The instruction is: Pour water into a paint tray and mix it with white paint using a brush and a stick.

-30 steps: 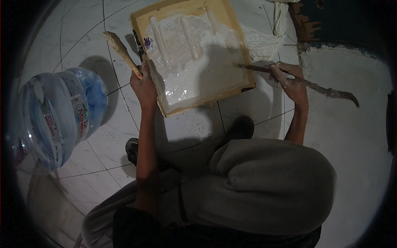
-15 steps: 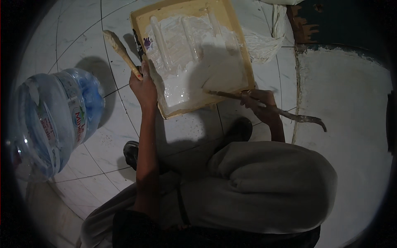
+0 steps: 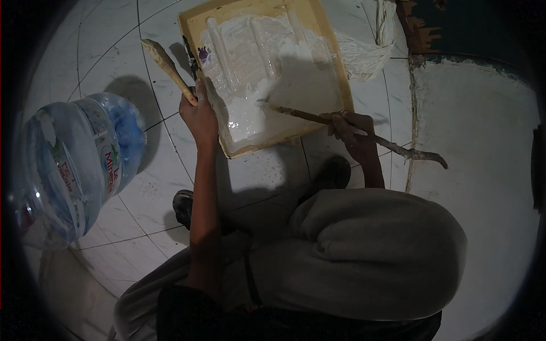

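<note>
My left hand [image 3: 199,116] is closed at the left side of a yellowish paint tray [image 3: 338,74]. A light wooden tool with a broader far end [image 3: 165,65] sticks up and left out of that same hand. White paint [image 3: 244,116] lies wet over the tray's bed, with ridges standing out of it. My right hand [image 3: 352,133] is wrapped round a long, crooked, paint-smeared stick [image 3: 301,115]. The stick's far tip touches the white paint near the middle of the tray, while its bent end points out to the right.
A large clear plastic water bottle [image 3: 74,165] lies on its side on the tiled floor [image 3: 165,165] at left. Crumpled whitish plastic [image 3: 369,54] lies beyond the tray's right side. A pale raised surface [image 3: 472,148] runs along the right, and a dark green panel [image 3: 478,28] stands behind it.
The stick in my right hand has moved up and to the left through the paint, away from the tray's near right part. My left hand has barely shifted.
</note>
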`<state>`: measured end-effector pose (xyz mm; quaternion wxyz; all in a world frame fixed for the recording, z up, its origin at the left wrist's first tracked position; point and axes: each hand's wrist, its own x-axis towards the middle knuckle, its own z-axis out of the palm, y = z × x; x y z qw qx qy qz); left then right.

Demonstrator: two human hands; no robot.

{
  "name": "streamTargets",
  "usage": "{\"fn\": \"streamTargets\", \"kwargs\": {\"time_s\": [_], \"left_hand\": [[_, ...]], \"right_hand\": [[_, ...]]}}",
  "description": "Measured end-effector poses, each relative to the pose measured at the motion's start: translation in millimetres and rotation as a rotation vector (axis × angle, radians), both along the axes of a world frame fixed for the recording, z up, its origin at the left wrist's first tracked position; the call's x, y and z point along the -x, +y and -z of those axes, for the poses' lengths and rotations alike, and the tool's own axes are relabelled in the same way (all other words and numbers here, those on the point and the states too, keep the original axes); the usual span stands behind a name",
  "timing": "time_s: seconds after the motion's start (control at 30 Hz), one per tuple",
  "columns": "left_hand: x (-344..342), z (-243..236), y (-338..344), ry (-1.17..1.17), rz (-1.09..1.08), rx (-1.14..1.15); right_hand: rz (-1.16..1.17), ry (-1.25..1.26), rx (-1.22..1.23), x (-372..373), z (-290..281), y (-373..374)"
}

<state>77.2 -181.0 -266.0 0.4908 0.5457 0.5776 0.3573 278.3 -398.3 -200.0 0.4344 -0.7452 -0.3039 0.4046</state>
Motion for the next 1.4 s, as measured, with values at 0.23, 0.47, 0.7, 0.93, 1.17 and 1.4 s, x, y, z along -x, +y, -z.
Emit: {"fn": "streamTargets", "kwargs": {"time_s": [0.23, 0.47, 0.7, 0.93, 1.17, 1.4], "left_hand": [[3, -1, 0, 0.006, -0.002, 0.016], [-3, -3, -1, -0.026, 0.005, 0.036], [-3, -13, -2, -0.024, -0.038, 0.027], [-14, -50, -1, 0.055, 0.009, -0.093], [-19, -70, -1, 0.097, 0.003, -0.107], [-18, -75, 3, 0.058, 0.028, -0.189]], "right_hand": [[-0.108, -0.069, -0.050, 7, 7, 7], [-0.258, -0.187, -0.098, 11, 10, 3], [-0.224, -0.127, -0.185, 58, 1, 1], [-0.019, 0.012, -0.245, 56, 8, -26], [0.146, -0.005, -0.174, 52, 2, -26], [0.102, -0.033, -0.293, 25, 4, -33]]}}
